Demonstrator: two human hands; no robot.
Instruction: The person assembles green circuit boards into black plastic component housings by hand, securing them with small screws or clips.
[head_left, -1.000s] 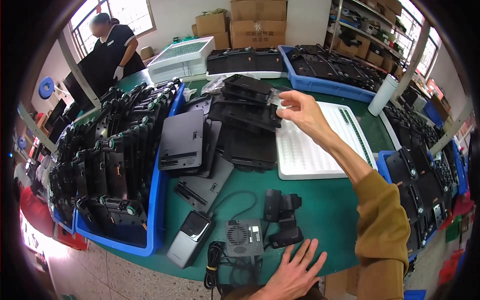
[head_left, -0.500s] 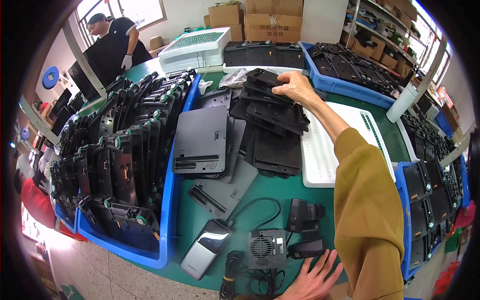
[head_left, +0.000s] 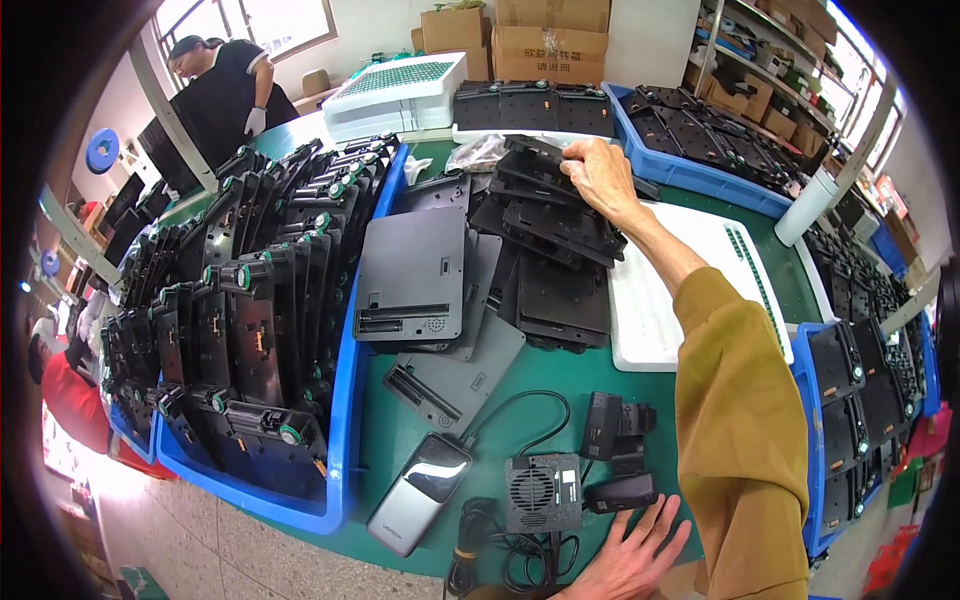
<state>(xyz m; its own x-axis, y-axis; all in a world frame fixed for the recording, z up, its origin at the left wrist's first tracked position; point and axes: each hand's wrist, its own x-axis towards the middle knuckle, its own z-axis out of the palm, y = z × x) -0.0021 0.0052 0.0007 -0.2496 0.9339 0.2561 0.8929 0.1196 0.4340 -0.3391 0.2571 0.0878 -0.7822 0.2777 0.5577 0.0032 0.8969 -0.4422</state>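
Right hand (head_left: 600, 178) was at top black panel (head_left: 540, 150), fingers narrow; couldn't tell if pinched. Left hand (head_left: 632, 560) lay spread wide near black plastic block (head_left: 620, 492).

Bright windows (head_left: 288, 18) on 2 sides, a pale wall (head_left: 655, 50), loaded shelves (head_left: 765, 75) at right, speckled floor (head_left: 262, 545).

Black panels (head_left: 562, 235); white tray (head_left: 645, 315); olive sleeve (head_left: 740, 420).

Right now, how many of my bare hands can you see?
2. Your right hand is at the top of the stack of black panels; your left hand is near the picture's lower edge, beside the small black device.
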